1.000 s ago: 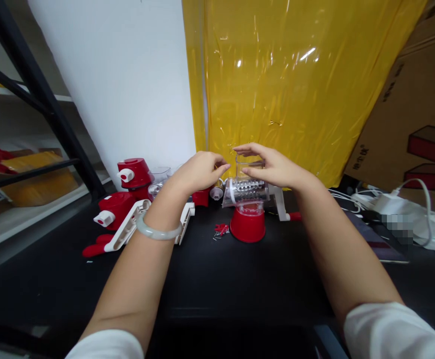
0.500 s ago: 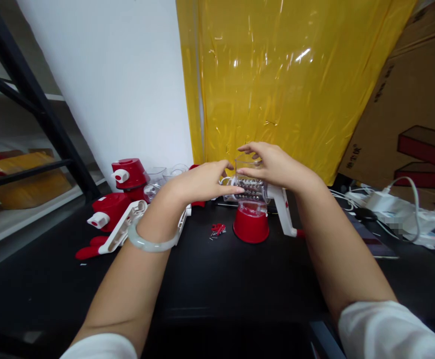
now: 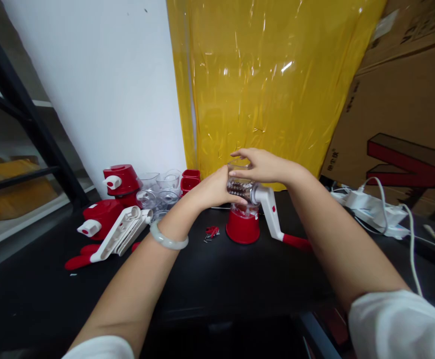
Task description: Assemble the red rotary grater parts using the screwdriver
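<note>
A small rotary grater (image 3: pixel 245 192) with a clear body and metal drum stands on a red base (image 3: pixel 242 231) on the black table (image 3: pixel 239 284). Its white crank with a red tip (image 3: pixel 277 224) slopes down to the right. My right hand (image 3: pixel 262 166) rests on top of the clear hopper, fingers curled over its rim. My left hand (image 3: pixel 214 188), a pale bangle on its wrist, presses against the left end of the drum, fingers closed around it.
Red and white grater parts (image 3: pixel 108 219) and clear cups (image 3: pixel 159 189) lie at the left. Small red bits (image 3: pixel 212 232) sit beside the base. Yellow plastic sheet (image 3: pixel 265 85) hangs behind, a cardboard box (image 3: pixel 400 114) stands right, white cables and adapter (image 3: pixel 374 209) beneath it. A black shelf frame (image 3: pixel 23 114) is far left.
My left hand has moved right onto the drum's end. The crank has swung down toward the right. My view has shifted slightly right.
</note>
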Motion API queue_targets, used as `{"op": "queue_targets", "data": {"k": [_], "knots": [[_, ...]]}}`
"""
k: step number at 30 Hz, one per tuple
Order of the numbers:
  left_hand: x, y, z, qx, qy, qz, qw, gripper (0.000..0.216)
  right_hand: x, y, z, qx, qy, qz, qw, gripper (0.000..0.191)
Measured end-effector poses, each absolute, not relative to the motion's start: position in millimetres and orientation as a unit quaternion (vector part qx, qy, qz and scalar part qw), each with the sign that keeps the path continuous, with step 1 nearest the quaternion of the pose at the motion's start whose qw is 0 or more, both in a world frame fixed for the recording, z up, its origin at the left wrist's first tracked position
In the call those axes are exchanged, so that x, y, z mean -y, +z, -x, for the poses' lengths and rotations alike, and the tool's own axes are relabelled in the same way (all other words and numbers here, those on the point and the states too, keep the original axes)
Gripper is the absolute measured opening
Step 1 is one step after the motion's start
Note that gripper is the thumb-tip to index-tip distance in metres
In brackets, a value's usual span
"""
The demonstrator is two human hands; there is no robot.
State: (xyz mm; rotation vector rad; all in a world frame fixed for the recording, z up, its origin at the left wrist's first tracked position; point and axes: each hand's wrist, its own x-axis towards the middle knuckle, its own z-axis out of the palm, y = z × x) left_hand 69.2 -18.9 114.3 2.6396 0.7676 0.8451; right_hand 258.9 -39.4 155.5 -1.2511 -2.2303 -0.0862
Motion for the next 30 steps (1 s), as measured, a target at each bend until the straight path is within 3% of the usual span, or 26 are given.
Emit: {"op": "queue_targets", "data": {"k": [7, 11, 14, 17, 20, 26, 30], "knots": [[-0.7, 106.8, -65.6, -0.267, 0.29, -0.912, 0.116, 0.089, 31.1, 145.6, -292.9, 0.844, 0.178, 0.391, 0.322, 0.058], [-7.0, 103.9, -63.7, -0.285, 0.279, -0.9, 0.175, 0.095, 19.0, 121.6, -298.9, 0.797, 0.228, 0.377, 0.413, 0.073], [-6.3, 111.5, -56.5, -0.281, 0.287, -0.891, 0.212, 0.083, 15.5, 110.3, -296.7, 0.76, 0.239, 0.393, 0.459, 0.075], [6.6, 130.3, -46.0, -0.299, 0.281, -0.89, 0.2, 0.065, 19.0, 103.3, -293.5, 0.74, 0.203, 0.42, 0.484, 0.071], [32.7, 151.5, -39.4, -0.315, 0.243, -0.903, 0.16, 0.063, 26.1, 96.7, -289.4, 0.708, 0.127, 0.455, 0.525, 0.065], [82.1, 155.3, -50.6, -0.338, 0.106, -0.931, 0.082, 0.066, 41.3, 82.7, -268.5, 0.613, 0.044, 0.511, 0.601, 0.067], [88.5, 129.4, -62.7, -0.369, 0.135, -0.919, 0.026, 0.081, 50.6, 79.3, -254.3, 0.553, -0.038, 0.556, 0.62, 0.074]]}}
